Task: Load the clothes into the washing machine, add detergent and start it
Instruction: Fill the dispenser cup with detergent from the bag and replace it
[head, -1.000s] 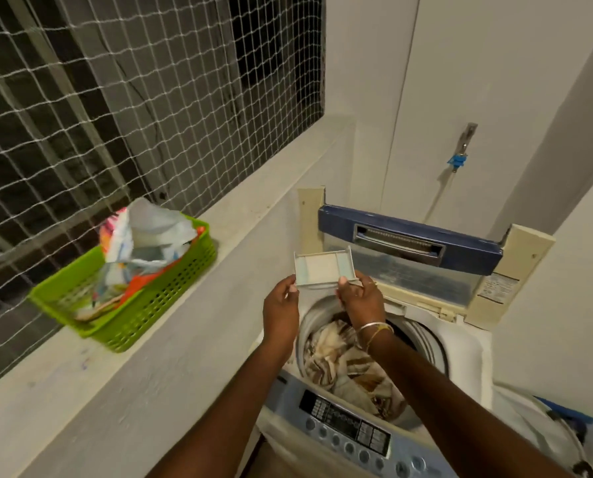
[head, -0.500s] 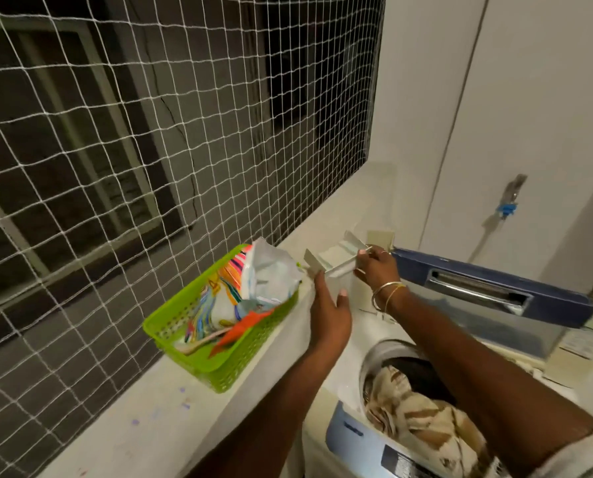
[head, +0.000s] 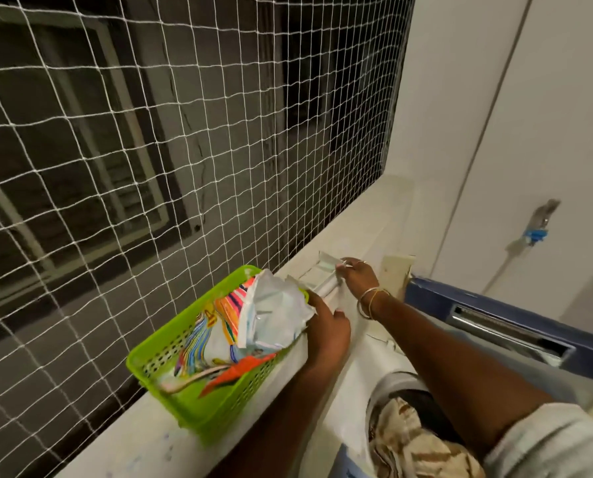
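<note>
Head view has us looking down along both bare forearms, which reach forward and leftward from the lower right toward the ledge [head: 364, 229] under the net [head: 184, 132]. Our left hand [head: 327, 327] shows its back to us, the wrist straight, set against the far right corner of the green basket [head: 171, 343]. Its fingers curl away from us toward the near end of the white tray [head: 322, 270]; we cannot tell whether they grip the tray or only touch it. Our right hand [head: 357, 277] lies farther along, palm down, with bangles [head: 370, 303] on the wrist and the forearm crossing above the washing machine [head: 384, 384]. Its fingers [head: 348, 267] are drawn together and pinch the far end of the tray.

So the tray lies tilted between the two hands, over the ledge's inner edge, just beyond the basket. The basket stands on the ledge near that same edge. A crumpled detergent packet [head: 274, 312] with bright stripes rests in it, and the packet's silvery top touches our left hand.

Below our right forearm the machine's drum is open, with patterned brown and cream clothes [head: 408, 443] inside. Its blue lid [head: 488, 305] stands raised behind the arm. A tap [head: 543, 215] with a blue fitting sits on the wall at the right.
</note>
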